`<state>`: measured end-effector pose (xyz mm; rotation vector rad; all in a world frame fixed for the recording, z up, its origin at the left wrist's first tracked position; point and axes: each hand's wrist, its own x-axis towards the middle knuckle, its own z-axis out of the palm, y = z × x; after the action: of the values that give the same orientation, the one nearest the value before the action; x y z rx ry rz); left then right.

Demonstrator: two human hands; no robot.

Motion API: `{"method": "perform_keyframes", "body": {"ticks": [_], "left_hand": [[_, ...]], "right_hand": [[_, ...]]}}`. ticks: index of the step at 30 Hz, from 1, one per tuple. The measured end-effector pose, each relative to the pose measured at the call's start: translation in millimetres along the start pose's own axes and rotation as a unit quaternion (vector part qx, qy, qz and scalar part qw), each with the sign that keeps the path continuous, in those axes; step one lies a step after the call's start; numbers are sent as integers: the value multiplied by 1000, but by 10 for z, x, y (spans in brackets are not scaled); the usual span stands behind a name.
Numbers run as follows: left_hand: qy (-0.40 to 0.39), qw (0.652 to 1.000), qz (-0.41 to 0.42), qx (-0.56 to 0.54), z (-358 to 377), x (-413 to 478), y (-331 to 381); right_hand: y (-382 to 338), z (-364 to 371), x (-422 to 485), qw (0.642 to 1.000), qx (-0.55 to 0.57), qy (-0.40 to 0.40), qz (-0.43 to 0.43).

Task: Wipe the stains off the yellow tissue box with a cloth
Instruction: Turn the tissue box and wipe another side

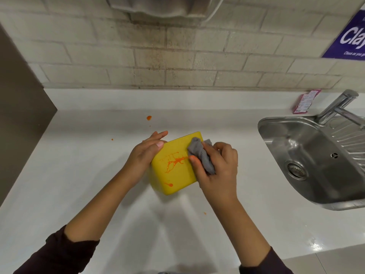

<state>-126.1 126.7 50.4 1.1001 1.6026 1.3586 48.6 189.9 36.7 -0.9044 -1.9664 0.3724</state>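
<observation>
The yellow tissue box [175,175] rests tilted on the white counter [79,155] in the middle of the view. An orange stain [174,160] is splattered across its upper face, and a smaller orange drop [170,184] sits near its front edge. My left hand [146,153] grips the box's left end. My right hand [217,167] clutches a bunched grey cloth [199,153], which presses on the right part of the box's face, just beside the big stain.
A steel sink [308,163] with a tap [335,107] lies to the right. Orange spots [149,117] mark the counter behind the box. A pink packet [305,100] leans against the tiled wall. A dark panel [19,99] bounds the left side.
</observation>
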Motion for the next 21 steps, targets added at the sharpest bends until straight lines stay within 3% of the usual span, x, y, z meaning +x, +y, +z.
{"method": "perform_keyframes", "body": {"ticks": [9, 16, 21], "left_hand": [[20, 1000, -11, 1, -40, 5, -7], [5, 999, -11, 37, -21, 20, -76], [3, 999, 4, 49, -10, 8, -99]], "right_hand": [[25, -15, 43, 991, -6, -51, -123], [-159, 9, 192, 999, -30, -8, -8], [-347, 100, 129, 998, -26, -15, -51]]}}
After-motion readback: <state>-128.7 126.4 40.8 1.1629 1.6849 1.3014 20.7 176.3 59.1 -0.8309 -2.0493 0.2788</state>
